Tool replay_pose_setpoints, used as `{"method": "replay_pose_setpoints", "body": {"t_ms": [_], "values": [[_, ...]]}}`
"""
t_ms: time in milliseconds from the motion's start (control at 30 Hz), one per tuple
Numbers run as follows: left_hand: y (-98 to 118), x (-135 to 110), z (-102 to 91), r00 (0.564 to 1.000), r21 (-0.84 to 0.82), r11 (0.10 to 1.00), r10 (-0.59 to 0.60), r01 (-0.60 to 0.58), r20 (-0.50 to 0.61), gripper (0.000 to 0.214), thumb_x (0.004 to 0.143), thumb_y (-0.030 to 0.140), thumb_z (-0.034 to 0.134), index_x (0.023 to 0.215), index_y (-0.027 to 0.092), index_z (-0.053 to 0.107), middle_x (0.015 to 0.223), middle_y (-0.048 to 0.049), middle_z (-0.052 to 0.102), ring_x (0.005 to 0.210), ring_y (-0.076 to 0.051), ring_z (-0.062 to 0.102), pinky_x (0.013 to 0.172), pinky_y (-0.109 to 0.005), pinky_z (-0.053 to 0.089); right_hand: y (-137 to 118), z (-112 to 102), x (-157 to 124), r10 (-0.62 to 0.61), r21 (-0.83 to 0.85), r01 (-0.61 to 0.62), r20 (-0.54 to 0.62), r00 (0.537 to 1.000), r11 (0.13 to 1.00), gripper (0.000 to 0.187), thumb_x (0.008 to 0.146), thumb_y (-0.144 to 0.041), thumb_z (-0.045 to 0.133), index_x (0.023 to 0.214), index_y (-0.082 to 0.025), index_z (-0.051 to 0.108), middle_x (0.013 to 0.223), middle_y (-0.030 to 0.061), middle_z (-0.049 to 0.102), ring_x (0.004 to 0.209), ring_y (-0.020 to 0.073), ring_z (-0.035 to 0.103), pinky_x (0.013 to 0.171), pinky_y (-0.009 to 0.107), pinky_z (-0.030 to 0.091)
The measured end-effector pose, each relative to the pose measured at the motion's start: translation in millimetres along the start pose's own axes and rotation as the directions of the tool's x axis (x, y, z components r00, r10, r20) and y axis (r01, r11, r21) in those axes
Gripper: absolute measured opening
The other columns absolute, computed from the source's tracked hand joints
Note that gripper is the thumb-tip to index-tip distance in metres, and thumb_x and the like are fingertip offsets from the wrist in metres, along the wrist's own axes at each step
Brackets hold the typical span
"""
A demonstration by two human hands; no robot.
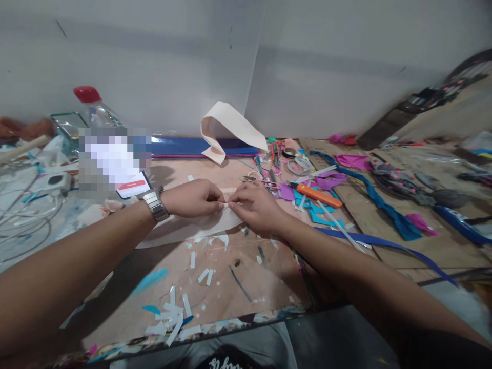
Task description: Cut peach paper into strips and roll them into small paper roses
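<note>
My left hand point(194, 197) and my right hand point(255, 205) meet at the middle of the brown work board point(215, 287). Both pinch a small pale strip of paper point(226, 205) between thumb and fingertips. A metal watch point(155, 203) sits on my left wrist. Beneath the hands lies a pale sheet of paper point(184, 230). White paper offcuts point(175, 312) are scattered over the board nearer to me.
A curled cream paper band point(226, 128) stands behind the hands, before a blue strip point(184, 146). An orange cutter point(319, 195), scissors, and pink and cyan scraps lie to the right. A long blue ribbon point(376, 202) crosses the board. A red-capped bottle point(94, 110), phone point(132, 185) and cables sit left.
</note>
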State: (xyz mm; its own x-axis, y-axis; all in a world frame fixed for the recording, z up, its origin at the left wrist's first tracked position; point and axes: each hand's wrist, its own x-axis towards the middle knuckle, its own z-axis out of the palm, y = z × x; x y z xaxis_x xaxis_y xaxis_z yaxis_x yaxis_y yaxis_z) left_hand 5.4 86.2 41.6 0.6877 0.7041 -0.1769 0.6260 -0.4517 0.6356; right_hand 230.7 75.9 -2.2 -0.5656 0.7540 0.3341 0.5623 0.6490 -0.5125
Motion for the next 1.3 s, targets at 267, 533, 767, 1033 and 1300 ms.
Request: {"method": "replay_pose_setpoints", "body": {"t_ms": [267, 533, 767, 1033, 1300], "values": [[-2, 0, -2.4, 0.998, -0.02, 0.998, -0.055, 0.055, -0.016, 0.018, 0.081, 0.028, 0.054, 0.08, 0.017, 0.069, 0.066, 0.0024, 0.059, 0.057, -0.011, 0.045, 0.057, -0.025, 0.032, 2, -1, 2, -0.014, -0.019, 0.013, -0.05, 0.999, 1.0, 0.011, 0.086, -0.022, 0.065, 0.079, -0.022, 0.074, 0.082, 0.0027, 0.073, 0.09, 0.022, 0.064, 0.095, 0.044, 0.033], [-1, -1, -6.3, 0.996, 0.06, 0.994, -0.089, 0.09, -0.019, 0.015, 0.079, 0.027, 0.053, 0.083, 0.019, 0.066, 0.064, 0.0032, 0.06, 0.054, -0.012, 0.047, 0.057, -0.027, 0.031, 3, -2, 2, -0.023, -0.032, 0.021, -0.076, 0.997, 0.999, 0.014, 0.087, -0.022, 0.063, 0.077, -0.021, 0.072, 0.079, 0.0024, 0.073, 0.085, 0.0208, 0.065, 0.098, 0.045, 0.033], [-7, 0, -7.8, 0.992, 0.108, 0.986, -0.123, 0.125, -0.026, 0.019, 0.075, 0.025, 0.053, 0.086, 0.019, 0.068, 0.069, 0.0013, 0.065, 0.058, -0.014, 0.051, 0.06, -0.027, 0.033, 8, -1, 4, -0.033, -0.038, 0.029, -0.09, 0.995, 0.999, 0.015, 0.088, -0.022, 0.061, 0.077, -0.02, 0.071, 0.079, 0.003, 0.073, 0.081, 0.0197, 0.064, 0.097, 0.043, 0.035], [-16, 3, -10.1, 0.991, 0.133, 0.982, -0.137, 0.136, -0.006, 0.025, 0.077, 0.025, 0.049, 0.088, 0.018, 0.07, 0.074, -0.0003, 0.067, 0.065, -0.016, 0.055, 0.062, -0.028, 0.036, 11, -1, 5, -0.04, -0.045, 0.036, -0.097, 0.994, 0.998, 0.016, 0.088, -0.023, 0.06, 0.076, -0.02, 0.07, 0.077, 0.0034, 0.073, 0.081, 0.0201, 0.064, 0.096, 0.043, 0.037], [-7, 1, -9.6, 0.986, 0.126, 0.979, -0.165, 0.16, 0.03, 0.015, 0.08, 0.026, 0.048, 0.079, 0.019, 0.062, 0.066, 0.0018, 0.059, 0.058, -0.014, 0.05, 0.058, -0.028, 0.033, 11, -2, 4, -0.045, -0.048, 0.04, -0.104, 0.994, 0.998, 0.016, 0.088, -0.023, 0.06, 0.077, -0.021, 0.07, 0.078, 0.0031, 0.074, 0.081, 0.0205, 0.065, 0.095, 0.043, 0.037]]}}
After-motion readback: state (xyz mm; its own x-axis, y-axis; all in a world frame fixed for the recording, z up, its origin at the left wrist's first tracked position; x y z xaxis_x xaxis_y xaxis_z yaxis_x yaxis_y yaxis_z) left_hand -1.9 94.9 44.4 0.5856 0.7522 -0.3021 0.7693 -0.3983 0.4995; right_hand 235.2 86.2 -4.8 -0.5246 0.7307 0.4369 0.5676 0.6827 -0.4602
